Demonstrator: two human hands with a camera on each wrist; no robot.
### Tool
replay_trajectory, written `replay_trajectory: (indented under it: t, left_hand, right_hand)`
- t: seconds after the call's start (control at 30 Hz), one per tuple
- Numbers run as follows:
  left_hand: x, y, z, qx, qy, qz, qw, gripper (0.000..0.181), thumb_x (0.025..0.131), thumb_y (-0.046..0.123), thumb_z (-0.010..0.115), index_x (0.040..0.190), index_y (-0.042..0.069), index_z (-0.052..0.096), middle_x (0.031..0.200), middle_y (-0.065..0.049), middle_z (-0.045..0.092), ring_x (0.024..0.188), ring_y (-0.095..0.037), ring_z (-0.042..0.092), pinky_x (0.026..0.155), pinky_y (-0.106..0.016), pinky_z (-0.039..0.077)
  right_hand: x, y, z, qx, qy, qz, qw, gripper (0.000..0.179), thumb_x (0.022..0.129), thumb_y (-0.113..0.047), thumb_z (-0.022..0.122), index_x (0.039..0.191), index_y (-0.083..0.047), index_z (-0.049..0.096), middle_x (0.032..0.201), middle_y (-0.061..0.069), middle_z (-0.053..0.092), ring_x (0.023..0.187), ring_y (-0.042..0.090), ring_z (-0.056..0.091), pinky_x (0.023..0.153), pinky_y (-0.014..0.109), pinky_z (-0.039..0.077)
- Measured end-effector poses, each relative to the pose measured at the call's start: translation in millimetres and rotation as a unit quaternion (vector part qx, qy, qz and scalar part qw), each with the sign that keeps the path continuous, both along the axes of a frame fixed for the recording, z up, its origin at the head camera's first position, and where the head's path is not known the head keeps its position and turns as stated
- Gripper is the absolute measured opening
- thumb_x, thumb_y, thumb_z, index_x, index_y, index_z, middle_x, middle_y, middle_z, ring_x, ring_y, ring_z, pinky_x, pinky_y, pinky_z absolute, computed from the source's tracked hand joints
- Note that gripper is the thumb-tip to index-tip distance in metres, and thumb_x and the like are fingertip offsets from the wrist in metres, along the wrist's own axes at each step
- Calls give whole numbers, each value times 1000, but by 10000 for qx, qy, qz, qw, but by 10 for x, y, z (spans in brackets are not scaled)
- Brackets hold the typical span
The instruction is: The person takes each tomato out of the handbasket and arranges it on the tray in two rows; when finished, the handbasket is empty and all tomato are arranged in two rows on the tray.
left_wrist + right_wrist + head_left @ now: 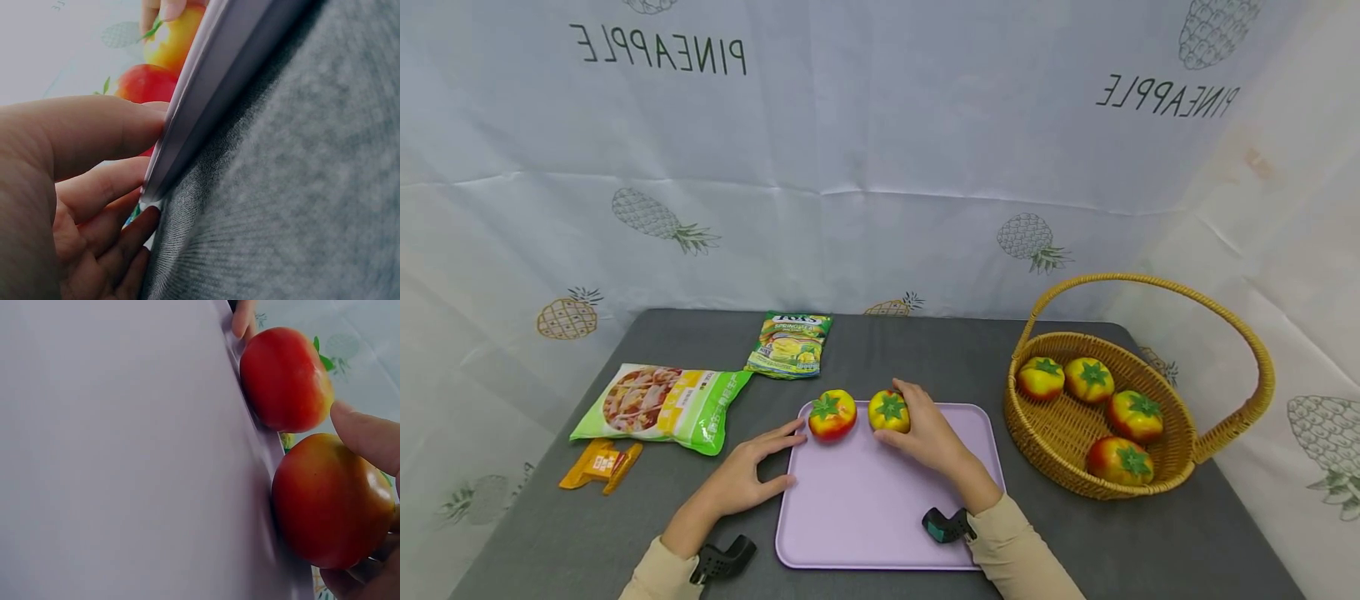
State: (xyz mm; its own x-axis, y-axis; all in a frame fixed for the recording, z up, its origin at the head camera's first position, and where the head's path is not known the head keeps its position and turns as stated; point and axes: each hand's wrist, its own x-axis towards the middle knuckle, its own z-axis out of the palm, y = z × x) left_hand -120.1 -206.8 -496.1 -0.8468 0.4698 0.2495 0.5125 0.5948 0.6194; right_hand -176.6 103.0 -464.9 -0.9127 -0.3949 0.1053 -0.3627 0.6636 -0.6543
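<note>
A lilac tray (880, 508) lies on the dark grey table. Two red-and-yellow tomatoes sit along its far edge, each with a green star-shaped leaf top. My right hand (927, 429) grips the right tomato (888, 411) between thumb and fingers; the right wrist view shows the red underside of this tomato (331, 503) against the tray's rim. Just left of it stands the other tomato (832, 415). My left hand (743, 471) rests at the tray's left edge with its fingers spread. In the left wrist view, its thumb and fingertips are right at the tray rim (187, 94).
A wicker basket (1022, 442) with a tall handle stands on the right, holding several similar tomatoes. On the left lie a green-and-white food bag (662, 404) and a small orange wrapped snack (601, 464). A green soup packet (790, 346) lies behind the tray.
</note>
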Motion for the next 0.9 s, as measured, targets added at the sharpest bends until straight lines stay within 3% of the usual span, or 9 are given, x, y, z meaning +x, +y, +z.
replay_trajectory:
  t: [0.37,0.67,0.9]
  left_hand:
    - [-5,5,16,32,-6,-18,10000,50,81,28,72,129,19,60,145,-1,46,133,-23,45,101,-49,42]
    - [-13,-3,-1,19,-15,-35,10000,50,82,30,72,130,19,59,146,0,46,133,-22,44,101,-49,42]
    - [-10,-5,-6,49,-15,-34,10000,50,82,31,72,129,20,59,146,0,46,133,-22,44,101,-49,42]
  right_hand:
    - [36,27,38,-77,-90,14,9999,90,78,-39,76,146,-1,31,144,17,40,128,31,44,105,50,39]
    - [107,183,247,-112,81,-262,9996,88,79,-38,75,147,-5,30,148,14,37,136,31,37,110,51,32]
    - [188,431,425,9,554,-338,9979,83,82,-33,73,147,-6,30,146,16,39,134,35,39,106,55,35]
